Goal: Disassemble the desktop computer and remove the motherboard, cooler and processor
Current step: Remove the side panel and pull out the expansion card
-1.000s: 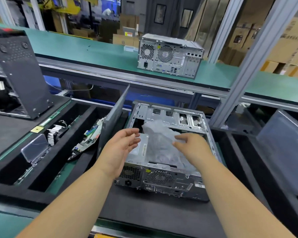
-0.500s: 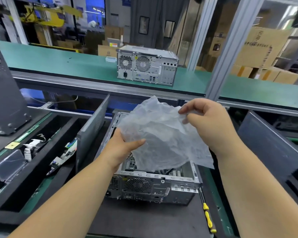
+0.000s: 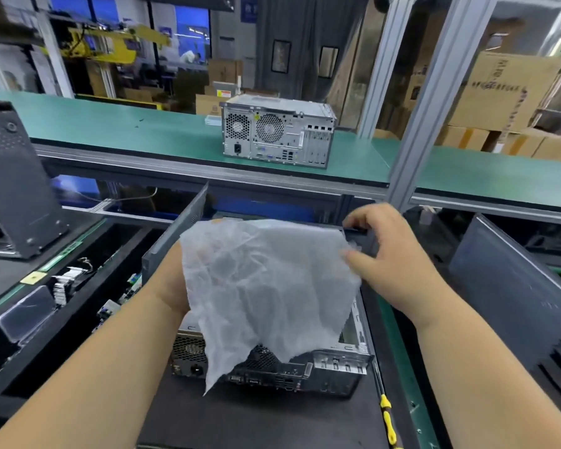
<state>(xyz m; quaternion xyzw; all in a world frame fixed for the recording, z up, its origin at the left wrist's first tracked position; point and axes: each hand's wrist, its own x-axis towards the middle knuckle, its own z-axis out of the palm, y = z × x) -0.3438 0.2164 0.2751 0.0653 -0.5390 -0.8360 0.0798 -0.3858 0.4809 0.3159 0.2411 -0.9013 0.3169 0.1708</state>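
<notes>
An open desktop case (image 3: 334,364) lies on a black mat with its rear ports toward me. A crumpled translucent plastic sheet (image 3: 259,286) hangs above it and hides the inside, so the motherboard and cooler are out of sight. My left hand (image 3: 169,286) grips the sheet's left side from behind and is mostly covered by it. My right hand (image 3: 389,254) is at the sheet's right edge with curled fingers, the thumb and fingers pinching the upper right corner.
A yellow-handled screwdriver (image 3: 386,416) lies right of the case. A grey side panel (image 3: 175,234) stands on edge at its left. Black trays (image 3: 78,303) at left hold removed parts. A second computer (image 3: 276,134) sits on the green conveyor behind. A dark panel (image 3: 515,286) leans at right.
Both hands lifted the sheet out of the case and spread it wider. The sheet has since dropped slightly, and my right hand has moved lower and to the right.
</notes>
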